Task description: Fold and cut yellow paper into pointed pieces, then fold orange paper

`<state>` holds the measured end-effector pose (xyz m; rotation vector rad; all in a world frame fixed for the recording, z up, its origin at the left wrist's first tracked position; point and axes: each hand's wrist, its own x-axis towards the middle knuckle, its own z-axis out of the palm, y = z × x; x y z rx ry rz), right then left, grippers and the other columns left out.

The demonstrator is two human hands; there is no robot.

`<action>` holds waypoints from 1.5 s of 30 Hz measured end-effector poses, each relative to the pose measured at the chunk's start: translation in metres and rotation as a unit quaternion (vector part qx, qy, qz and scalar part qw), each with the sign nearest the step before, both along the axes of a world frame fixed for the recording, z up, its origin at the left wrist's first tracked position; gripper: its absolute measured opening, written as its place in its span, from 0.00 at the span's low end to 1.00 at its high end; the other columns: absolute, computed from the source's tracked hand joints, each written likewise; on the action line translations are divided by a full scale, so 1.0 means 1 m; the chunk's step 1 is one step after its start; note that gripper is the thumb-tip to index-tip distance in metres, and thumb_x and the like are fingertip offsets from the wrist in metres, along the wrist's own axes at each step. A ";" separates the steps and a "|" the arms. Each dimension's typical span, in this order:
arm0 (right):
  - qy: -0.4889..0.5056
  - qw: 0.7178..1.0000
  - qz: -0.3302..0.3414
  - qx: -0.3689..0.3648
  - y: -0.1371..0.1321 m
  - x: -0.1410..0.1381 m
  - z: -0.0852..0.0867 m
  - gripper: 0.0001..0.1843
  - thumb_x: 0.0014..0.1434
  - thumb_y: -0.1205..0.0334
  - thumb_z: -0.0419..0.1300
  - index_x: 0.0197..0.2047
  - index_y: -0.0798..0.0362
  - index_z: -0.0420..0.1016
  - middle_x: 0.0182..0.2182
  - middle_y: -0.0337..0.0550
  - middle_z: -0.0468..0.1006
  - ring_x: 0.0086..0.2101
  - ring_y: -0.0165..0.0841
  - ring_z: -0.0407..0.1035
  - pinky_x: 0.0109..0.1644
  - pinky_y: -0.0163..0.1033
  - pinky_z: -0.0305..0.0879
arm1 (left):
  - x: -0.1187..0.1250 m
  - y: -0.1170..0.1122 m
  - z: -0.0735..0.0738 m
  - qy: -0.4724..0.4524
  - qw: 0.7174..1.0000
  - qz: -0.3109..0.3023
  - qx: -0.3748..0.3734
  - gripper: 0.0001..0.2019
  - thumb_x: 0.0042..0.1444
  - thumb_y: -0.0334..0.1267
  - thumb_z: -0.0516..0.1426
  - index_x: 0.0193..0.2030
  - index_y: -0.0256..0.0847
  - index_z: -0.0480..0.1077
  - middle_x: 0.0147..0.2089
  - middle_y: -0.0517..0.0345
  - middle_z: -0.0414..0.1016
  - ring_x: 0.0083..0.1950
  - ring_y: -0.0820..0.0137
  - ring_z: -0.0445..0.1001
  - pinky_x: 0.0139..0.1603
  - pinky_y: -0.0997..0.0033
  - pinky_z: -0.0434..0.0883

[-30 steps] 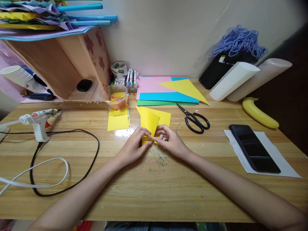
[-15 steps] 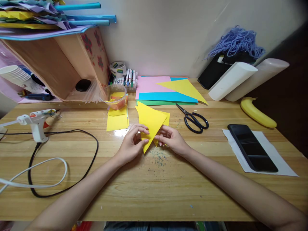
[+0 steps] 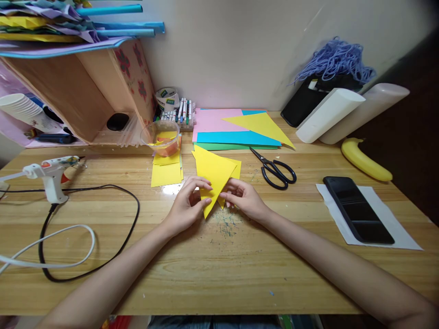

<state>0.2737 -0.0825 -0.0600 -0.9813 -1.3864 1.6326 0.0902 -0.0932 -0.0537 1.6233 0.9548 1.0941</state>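
- A person's bare forearms reach in from the bottom edge and meet at the middle of a pale wooden bench (image 3: pixel 219 265).
- A yellow paper triangle (image 3: pixel 214 170) lies between the hands at the bench's centre. Its narrow tip points toward the person and its wide end toward the wall.
- The left hand (image 3: pixel 187 210) pinches the triangle's left edge near the tip, with the fingers above the paper and the thumb below.
- The right hand (image 3: pixel 242 198) has curled fingers closed on the triangle's right edge, just beside the left hand.
- A stack of yellow squares (image 3: pixel 166 173) lies just left of the triangle, with a clear plastic bowl (image 3: pixel 161 137) of paper scraps behind it.
- Black scissors (image 3: pixel 276 170) lie to the right of the triangle, near the right hand.
- Pink, blue, green and yellow coloured sheets (image 3: pixel 219 125) lie flat by the wall.
- A white glue gun (image 3: pixel 51 176) stands at far left, and its black cord loops over the bench.
- A dark phone (image 3: pixel 356 209) rests on a white sheet at right, with a banana (image 3: pixel 365 160) behind it.
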 end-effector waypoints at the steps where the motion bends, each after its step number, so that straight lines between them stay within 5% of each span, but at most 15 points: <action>1: -0.001 1.000 0.000 0.002 0.000 0.000 -0.001 0.20 0.50 0.61 0.60 0.48 0.54 0.69 0.38 0.46 0.76 0.24 0.25 0.64 0.24 0.31 0.62 | 0.000 0.000 0.000 0.006 1.000 0.001 0.006 0.07 0.51 0.33 0.57 0.38 0.42 0.66 0.45 0.51 0.64 0.51 0.65 0.64 0.46 0.63 0.69; 15: 0.001 0.998 -0.058 -0.022 -0.002 -0.002 -0.003 0.13 0.46 0.67 0.60 0.38 0.56 0.69 0.32 0.44 0.76 0.25 0.28 0.68 0.25 0.33 0.63 | 0.001 -0.005 0.006 0.127 0.987 -0.017 0.094 0.10 0.52 0.31 0.55 0.42 0.43 0.65 0.45 0.52 0.66 0.49 0.65 0.64 0.49 0.61 0.65; 22: 0.010 0.999 -0.039 -0.012 -0.004 -0.004 -0.001 0.21 0.42 0.72 0.60 0.43 0.53 0.72 0.42 0.43 0.76 0.42 0.37 0.70 0.47 0.43 0.66 | 0.002 -0.010 0.007 0.158 0.986 -0.021 0.048 0.19 0.51 0.37 0.58 0.49 0.44 0.58 0.43 0.53 0.62 0.46 0.66 0.65 0.49 0.60 0.65; 26: -0.013 1.000 -0.023 -0.014 -0.005 -0.004 -0.002 0.21 0.43 0.72 0.58 0.43 0.55 0.72 0.37 0.43 0.78 0.39 0.38 0.71 0.44 0.44 0.67 | 0.002 -0.010 0.006 0.138 0.989 -0.014 0.053 0.16 0.55 0.32 0.51 0.50 0.44 0.56 0.45 0.53 0.60 0.44 0.69 0.65 0.50 0.61 0.64; 36: -0.041 0.999 0.001 -0.012 -0.005 -0.002 -0.003 0.21 0.45 0.71 0.58 0.46 0.54 0.72 0.35 0.43 0.78 0.38 0.36 0.71 0.40 0.39 0.67 | 0.005 -0.011 0.006 0.164 0.982 -0.006 0.089 0.21 0.50 0.32 0.56 0.51 0.44 0.55 0.44 0.53 0.60 0.44 0.68 0.65 0.45 0.63 0.67; 45: -0.067 0.996 0.044 -0.030 -0.006 0.000 -0.005 0.08 0.48 0.66 0.58 0.33 0.58 0.74 0.23 0.40 0.74 0.21 0.26 0.64 0.26 0.32 0.62 | 0.005 -0.012 0.002 0.155 0.980 0.029 0.118 0.31 0.47 0.35 0.60 0.55 0.46 0.49 0.53 0.48 0.53 0.42 0.70 0.66 0.44 0.62 0.69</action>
